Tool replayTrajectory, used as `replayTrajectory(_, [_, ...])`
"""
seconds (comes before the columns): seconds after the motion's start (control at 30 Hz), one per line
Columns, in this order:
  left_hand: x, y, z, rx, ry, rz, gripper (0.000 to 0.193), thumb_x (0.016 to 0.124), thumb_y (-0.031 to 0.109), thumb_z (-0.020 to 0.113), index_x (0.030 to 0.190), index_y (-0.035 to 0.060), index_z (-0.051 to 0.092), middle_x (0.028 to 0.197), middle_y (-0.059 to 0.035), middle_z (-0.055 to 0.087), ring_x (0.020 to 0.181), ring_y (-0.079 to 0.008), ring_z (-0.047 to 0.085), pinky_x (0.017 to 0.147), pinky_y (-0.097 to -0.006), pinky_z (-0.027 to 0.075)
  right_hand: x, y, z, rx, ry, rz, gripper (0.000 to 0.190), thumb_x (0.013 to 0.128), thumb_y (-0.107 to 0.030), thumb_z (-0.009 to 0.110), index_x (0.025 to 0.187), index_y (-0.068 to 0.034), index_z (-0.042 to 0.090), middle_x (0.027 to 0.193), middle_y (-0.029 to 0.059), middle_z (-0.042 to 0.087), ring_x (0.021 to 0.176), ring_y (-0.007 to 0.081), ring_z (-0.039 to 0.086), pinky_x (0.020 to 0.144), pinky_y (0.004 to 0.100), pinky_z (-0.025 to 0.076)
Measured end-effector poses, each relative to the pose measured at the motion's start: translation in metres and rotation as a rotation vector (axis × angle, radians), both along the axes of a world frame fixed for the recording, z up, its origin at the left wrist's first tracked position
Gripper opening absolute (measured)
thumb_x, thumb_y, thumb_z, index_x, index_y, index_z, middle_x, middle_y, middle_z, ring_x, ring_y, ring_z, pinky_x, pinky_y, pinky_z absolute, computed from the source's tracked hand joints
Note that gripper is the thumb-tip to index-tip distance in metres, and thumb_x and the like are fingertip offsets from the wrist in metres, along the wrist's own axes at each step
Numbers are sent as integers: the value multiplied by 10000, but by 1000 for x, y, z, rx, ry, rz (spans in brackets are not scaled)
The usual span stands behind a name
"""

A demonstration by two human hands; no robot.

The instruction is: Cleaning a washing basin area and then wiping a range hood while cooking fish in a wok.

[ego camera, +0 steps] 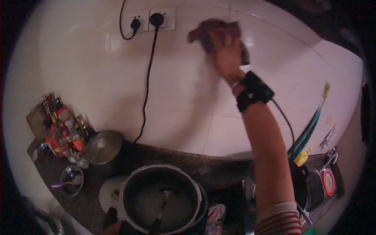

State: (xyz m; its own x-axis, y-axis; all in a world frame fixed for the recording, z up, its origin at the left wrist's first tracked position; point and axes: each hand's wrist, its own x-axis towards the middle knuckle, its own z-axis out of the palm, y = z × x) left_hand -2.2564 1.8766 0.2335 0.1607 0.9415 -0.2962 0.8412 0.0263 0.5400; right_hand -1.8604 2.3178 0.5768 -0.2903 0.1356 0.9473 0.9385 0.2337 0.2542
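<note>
My right hand [227, 57] presses a dark reddish cloth [217, 32] flat against the white tiled wall [182, 76], to the right of two plugged sockets. Its fingers lie over the cloth, and a black device is strapped on the wrist. Only a small part of my left hand [113, 228] shows at the bottom edge, beside a large metal pot [124, 191]. A dark piece, perhaps a handle, is near its fingers; whether it grips this cannot be told. A ladle [164, 202] with a dark handle stands in the pot.
Black cords hang from the plugs [157, 20]. Bottles [64, 132], a round lid [104, 147] and a glass bowl [72, 180] stand at the left of the dark counter. At the right are a hanging green cloth [308, 132], a yellow item [302, 158] and a sink [315, 188].
</note>
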Motion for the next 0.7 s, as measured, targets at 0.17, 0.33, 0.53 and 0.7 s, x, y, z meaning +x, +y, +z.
replayTrajectory(0.17, [-3,-3,-22,58,-54,-48,710,847,324,629,1437,59,338,1292,-213,509,1183,-367,493,997,-472,387,-74,20,-111,-249,-401,248,539,830,-102,534,1350,-233,480,1342,89,432,1255,380,361,1027,522,398])
replayTrajectory(0.33, [-5,-8,-36,116,-102,-73,693,849,309,626,1434,63,346,1315,-212,495,1205,-373,478,1015,-473,373,-49,1,-222,-549,-631,366,455,796,-103,554,1245,-179,556,1184,59,503,1135,305,451,955,432,468])
replayTrajectory(0.53, [2,2,-39,156,-222,-140,674,852,290,622,1430,69,355,1343,-210,478,1231,-380,460,1036,-474,357,77,-13,-247,-1091,-274,402,302,880,-243,551,1175,-195,599,1300,31,492,1219,298,446,1017,467,401])
replayTrajectory(0.7, [20,6,-9,-6,-106,-33,674,855,285,620,1433,65,351,1369,-212,459,1245,-387,449,1047,-469,352,31,-16,-119,-266,-354,287,419,810,-120,576,1223,-192,587,1295,122,493,1198,421,428,1015,488,407])
